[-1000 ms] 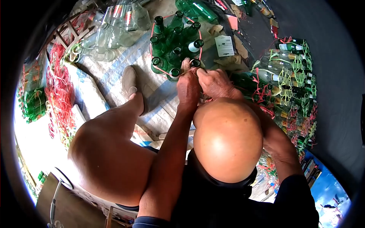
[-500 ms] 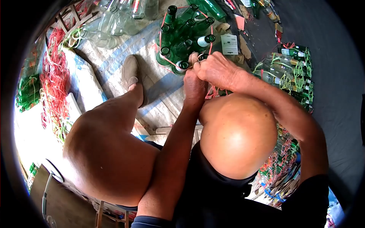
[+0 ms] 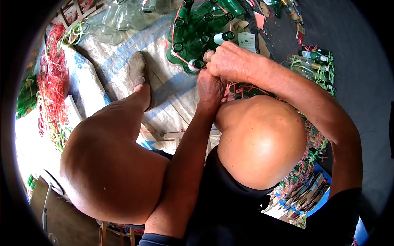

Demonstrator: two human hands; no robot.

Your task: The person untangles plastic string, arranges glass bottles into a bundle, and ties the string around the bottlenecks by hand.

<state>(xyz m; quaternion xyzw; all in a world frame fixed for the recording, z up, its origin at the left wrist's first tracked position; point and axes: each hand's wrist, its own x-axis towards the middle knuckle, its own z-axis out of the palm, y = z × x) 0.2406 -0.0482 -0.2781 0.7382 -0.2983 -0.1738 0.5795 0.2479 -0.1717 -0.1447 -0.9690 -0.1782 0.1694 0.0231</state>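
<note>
Several green glass bottles stand upright together at the top centre, with a pink string running around their necks. At the near edge of this group is my left hand, its fingers closed on the string. My right hand is closed too, touching the left one and partly covering its fingertips; it pinches the string at the same spot. The bottle behind my hands is hidden by them.
Clear bottles are at the upper left. A tangle of red string hangs at the left. Tied bottles lie at the right. A blue crate stands lower right. My shoe rests on the striped sheet.
My right hand has moved up over my left hand, and its elbow has swung outward to the right. The bottles appear higher and further right in view.
</note>
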